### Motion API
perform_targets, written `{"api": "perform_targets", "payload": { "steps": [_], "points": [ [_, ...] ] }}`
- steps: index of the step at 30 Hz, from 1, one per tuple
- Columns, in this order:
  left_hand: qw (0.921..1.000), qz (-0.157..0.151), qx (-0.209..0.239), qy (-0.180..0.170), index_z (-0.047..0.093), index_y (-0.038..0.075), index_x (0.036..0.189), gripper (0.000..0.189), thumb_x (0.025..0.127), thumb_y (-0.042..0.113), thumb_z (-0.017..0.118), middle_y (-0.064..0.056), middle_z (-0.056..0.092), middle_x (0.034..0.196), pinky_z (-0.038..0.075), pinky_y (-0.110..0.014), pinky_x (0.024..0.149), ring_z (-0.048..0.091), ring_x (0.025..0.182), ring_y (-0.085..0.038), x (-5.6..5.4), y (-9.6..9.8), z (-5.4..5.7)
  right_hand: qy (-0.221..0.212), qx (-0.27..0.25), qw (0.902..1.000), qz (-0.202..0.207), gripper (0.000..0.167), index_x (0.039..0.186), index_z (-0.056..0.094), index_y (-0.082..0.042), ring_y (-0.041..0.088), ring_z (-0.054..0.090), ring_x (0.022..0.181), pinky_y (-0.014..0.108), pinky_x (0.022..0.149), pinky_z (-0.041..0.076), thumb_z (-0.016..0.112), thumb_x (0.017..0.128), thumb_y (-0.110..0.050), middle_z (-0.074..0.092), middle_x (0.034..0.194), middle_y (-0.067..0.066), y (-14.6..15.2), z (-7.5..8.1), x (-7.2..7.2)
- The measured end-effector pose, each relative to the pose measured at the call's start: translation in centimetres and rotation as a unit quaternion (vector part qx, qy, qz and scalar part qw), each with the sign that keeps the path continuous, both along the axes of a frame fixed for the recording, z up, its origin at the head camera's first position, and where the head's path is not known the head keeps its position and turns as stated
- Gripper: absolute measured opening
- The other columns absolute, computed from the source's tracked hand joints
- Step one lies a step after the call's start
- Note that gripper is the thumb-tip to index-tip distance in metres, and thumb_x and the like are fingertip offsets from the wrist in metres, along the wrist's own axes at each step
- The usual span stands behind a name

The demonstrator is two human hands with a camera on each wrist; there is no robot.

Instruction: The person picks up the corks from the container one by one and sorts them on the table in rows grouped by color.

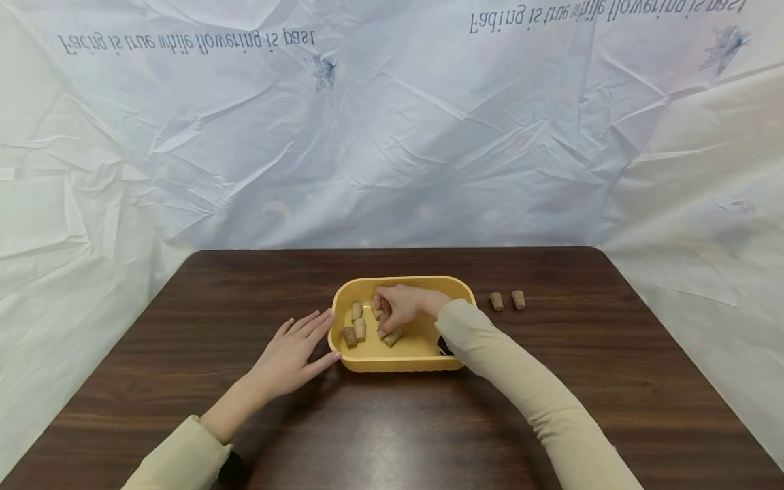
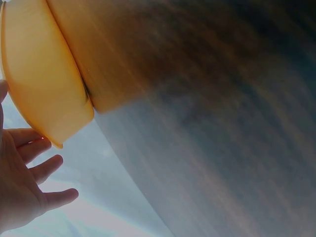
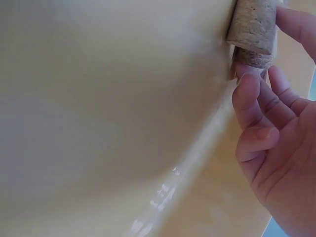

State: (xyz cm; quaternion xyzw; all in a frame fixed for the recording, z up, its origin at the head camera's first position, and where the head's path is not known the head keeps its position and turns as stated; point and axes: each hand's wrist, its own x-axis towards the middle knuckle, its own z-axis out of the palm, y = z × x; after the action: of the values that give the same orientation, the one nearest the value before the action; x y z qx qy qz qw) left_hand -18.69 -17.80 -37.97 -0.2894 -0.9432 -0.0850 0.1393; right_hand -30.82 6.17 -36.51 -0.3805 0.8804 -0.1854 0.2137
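Observation:
A yellow plastic basin (image 1: 398,365) sits on the table with several corks in it. My left hand (image 1: 288,357) has its fingers spread, the fingertips right at the basin's left rim; the left wrist view shows this hand (image 2: 24,173) beside the basin wall (image 2: 44,69). My right hand (image 1: 401,306) reaches down into the basin, thumb and fingers curled about a cork (image 1: 377,314). Close by its thumb lies another cork (image 1: 393,337). In the right wrist view a cork (image 3: 254,24) partly hides the one (image 3: 256,58) at the fingertips. Left of this hand lie corks (image 1: 359,330).
Two corks (image 1: 508,300) stand apart on the dark wooden table (image 1: 380,435), to the right of the basin. A pale printed sheet (image 1: 392,170) hangs behind the table and along its sides. The right sleeve (image 1: 520,374) crosses the basin's right end.

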Motion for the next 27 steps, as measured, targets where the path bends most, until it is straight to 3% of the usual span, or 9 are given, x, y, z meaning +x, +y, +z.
{"api": "perform_targets", "payload": {
  "steps": [11,27],
  "points": [
    [1.0000,-0.001,-0.002,0.003,0.039,0.008,0.134,0.067,0.085,0.054,0.045,-0.007,0.038,0.135,0.024,-0.053,0.094,0.034,0.122,-0.025,0.1,0.1,0.2,-0.034,-0.036,0.9988,-0.002,0.029,0.101,0.050,-0.010,0.010,0.052,0.081,0.025,0.070,0.042,0.067,0.078,-0.017,0.056,0.088,-0.003,1.0,0.4,-0.6],
    [1.0000,-0.001,-0.001,-0.003,0.039,0.008,0.134,0.067,0.085,0.053,0.045,-0.007,0.038,0.135,0.023,-0.053,0.095,0.033,0.122,-0.025,0.0,0.1,0.1,0.014,-0.100,0.9949,-0.003,0.024,0.101,0.057,-0.012,0.012,0.053,0.089,0.028,0.077,0.041,0.065,0.080,-0.019,0.058,0.093,-0.004,3.8,5.1,-1.4]
  ]
}}
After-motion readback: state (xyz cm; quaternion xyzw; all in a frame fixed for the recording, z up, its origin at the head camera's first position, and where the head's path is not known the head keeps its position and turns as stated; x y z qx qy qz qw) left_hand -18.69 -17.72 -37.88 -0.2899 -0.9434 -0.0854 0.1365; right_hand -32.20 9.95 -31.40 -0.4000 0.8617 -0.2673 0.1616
